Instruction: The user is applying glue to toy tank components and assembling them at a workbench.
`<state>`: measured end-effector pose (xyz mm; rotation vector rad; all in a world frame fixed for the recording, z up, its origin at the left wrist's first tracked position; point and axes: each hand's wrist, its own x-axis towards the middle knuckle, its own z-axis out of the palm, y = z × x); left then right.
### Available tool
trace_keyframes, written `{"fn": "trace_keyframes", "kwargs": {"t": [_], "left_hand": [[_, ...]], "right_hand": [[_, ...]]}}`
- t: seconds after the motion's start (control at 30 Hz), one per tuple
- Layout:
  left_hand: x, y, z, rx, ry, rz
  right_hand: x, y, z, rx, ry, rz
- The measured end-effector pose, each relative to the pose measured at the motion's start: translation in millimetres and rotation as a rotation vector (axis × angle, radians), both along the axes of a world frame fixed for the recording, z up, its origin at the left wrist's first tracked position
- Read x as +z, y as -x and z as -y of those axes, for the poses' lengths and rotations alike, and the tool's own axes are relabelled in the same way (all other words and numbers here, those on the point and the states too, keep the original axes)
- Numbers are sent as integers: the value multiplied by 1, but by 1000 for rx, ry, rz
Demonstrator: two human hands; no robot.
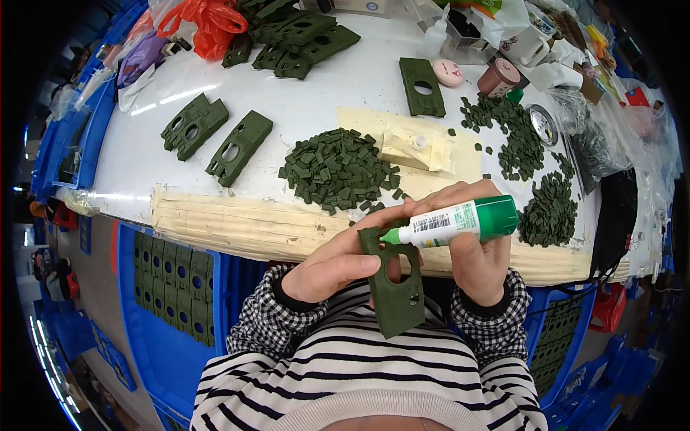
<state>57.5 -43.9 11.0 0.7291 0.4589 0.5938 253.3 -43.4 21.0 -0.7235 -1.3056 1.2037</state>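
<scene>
The left hand (327, 267) is closed on the plate (395, 309), its grip pinching the upper left side, thumb on the front face. The right hand (483, 266) has its grip closed around the bottle (444, 225), whose green nozzle lies at the plate's upper end; whether the tip touches cannot be told. The left fingers behind the plate are mostly hidden, and the bottle covers part of the right hand. The plate, dark green with a large round hole, hangs tilted before the striped shirt (323, 370), near the edge of the surface (309, 93).
</scene>
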Motion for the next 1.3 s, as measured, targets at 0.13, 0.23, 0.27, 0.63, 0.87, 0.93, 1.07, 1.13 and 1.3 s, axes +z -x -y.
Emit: {"fn": "trace_keyframes", "kwargs": {"t": [0.13,0.23,0.27,0.63,0.87,0.93,1.07,1.13,1.3], "left_hand": [[-2,1,1,18,-42,-40],[0,1,1,14,-48,-39],[0,1,2,16,-51,-38],[1,-1,2,25,-62,-46],[3,0,0,11,-89,-61],[4,0,1,8,-87,-64],[4,0,2,17,-79,-79],[2,0,2,10,-78,-71],[-3,-1,1,13,-63,-35]], "right_hand": [[1,1,2,6,12,-3],[0,1,1,1,5,5],[0,1,1,-1,-4,12],[-2,1,2,-14,4,7],[1,2,2,-18,-1,7],[0,1,1,-20,-12,24],[1,-1,1,-12,-28,55],[2,2,1,-16,-15,23],[3,2,2,3,39,-36]]}}
